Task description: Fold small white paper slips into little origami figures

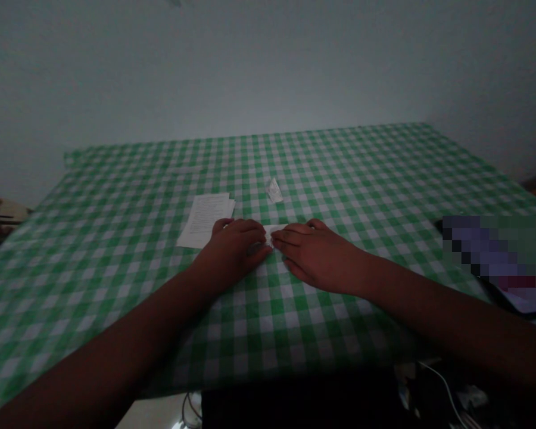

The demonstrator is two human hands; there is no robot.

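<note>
A small white piece of paper (274,227) lies on the checked tablecloth between my two hands, mostly covered by them. My left hand (241,241) is on its left part, fingers bent and close together, thumb toward the near edge. From the other side, my right hand (312,250) holds its right part, with the fingertips almost meeting the left ones. Just left of my left hand is a stack of printed paper sheets (208,211). Beyond both hands sits a small folded piece of printed paper (274,190).
A green and white checked tablecloth (352,179) covers the table. At the right edge lies a dark-edged device (509,274) with a blurred-out screen. A pale wall (250,71) stands behind the table. Cables (446,387) hang below the near edge.
</note>
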